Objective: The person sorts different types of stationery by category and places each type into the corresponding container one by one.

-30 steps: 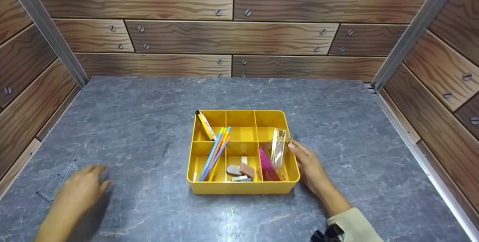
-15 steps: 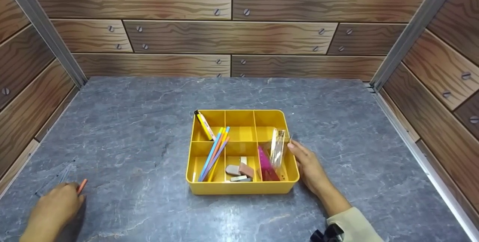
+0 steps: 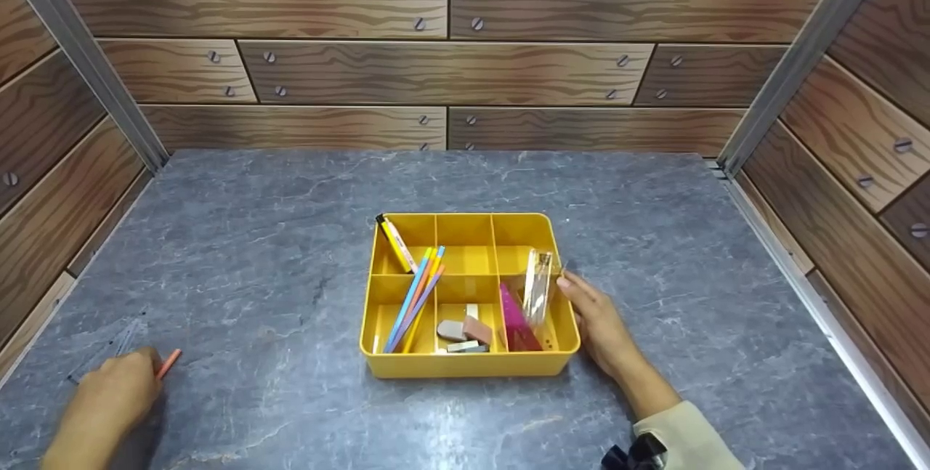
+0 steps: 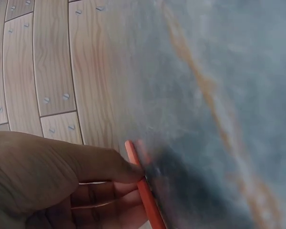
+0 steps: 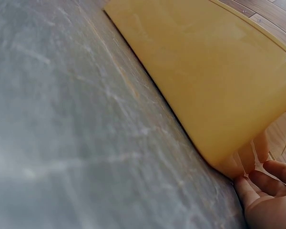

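Observation:
In the head view a yellow tray with six-way dividers stands mid-table. My right hand rests on its right side, fingers extended; the right wrist view has the fingertips touching the tray wall near a lower corner. Low at the left, my left hand pinches an orange-red pencil. In the left wrist view the thumb presses this pencil against the fingers, close over the table. Beside that hand lies a thin transparent piece with dark specks, partly hidden by it.
Inside the tray are coloured pencils, several erasers, a pink set square, a clear packet and a yellow pen with a black end. Wood-patterned walls enclose the grey table.
My left hand has drawn back toward the lower left and taken hold of the orange-red pencil, which then tips up slightly. My right hand and the tray stay put.

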The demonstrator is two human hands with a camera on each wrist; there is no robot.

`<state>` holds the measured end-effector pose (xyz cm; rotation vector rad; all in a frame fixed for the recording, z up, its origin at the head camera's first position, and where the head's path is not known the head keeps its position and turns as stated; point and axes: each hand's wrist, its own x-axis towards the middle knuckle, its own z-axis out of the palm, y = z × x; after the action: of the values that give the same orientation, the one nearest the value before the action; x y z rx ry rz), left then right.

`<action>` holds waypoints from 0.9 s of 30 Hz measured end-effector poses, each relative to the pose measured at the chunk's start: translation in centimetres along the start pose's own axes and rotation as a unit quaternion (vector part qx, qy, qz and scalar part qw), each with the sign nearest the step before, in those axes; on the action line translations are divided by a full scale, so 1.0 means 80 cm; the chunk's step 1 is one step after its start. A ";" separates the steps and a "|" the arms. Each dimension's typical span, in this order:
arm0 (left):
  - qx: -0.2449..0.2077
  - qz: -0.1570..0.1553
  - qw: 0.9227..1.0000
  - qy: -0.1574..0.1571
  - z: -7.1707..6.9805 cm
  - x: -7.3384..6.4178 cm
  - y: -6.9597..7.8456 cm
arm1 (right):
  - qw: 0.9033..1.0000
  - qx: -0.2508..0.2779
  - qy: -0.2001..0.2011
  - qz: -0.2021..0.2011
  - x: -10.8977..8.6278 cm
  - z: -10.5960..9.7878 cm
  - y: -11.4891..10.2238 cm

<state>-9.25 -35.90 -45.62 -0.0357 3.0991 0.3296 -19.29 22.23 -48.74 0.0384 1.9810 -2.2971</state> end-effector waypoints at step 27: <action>-0.188 0.079 0.974 0.101 -0.048 0.028 0.149 | 1.000 0.002 -0.003 0.004 -0.001 0.002 -0.003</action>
<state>-11.88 -25.09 -39.39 0.1823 3.1902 0.9736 -19.24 22.15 -48.49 0.0406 1.9695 -2.2929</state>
